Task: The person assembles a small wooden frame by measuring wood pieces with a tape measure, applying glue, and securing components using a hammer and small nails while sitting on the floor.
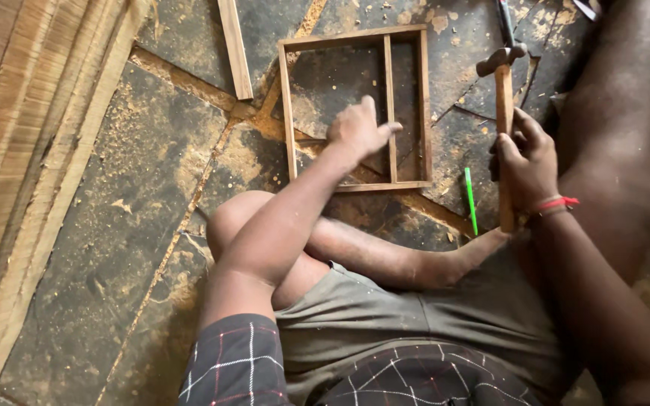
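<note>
Sitting on a sawdust-strewn stone floor (114,225), a person steadies a jointed rectangular wooden frame (355,105) toward the floor's far edge, left hand (359,129) pinching at its inner divider, right hand (526,162) wrapped around a wooden-handled hammer (504,128), nailing apparently unfinished.

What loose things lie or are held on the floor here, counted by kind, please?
Wooden frame: 1, under the left hand
Hammer: 1, in the right hand
Wooden strip: 1
Green pencil: 1
Total: 4
</note>
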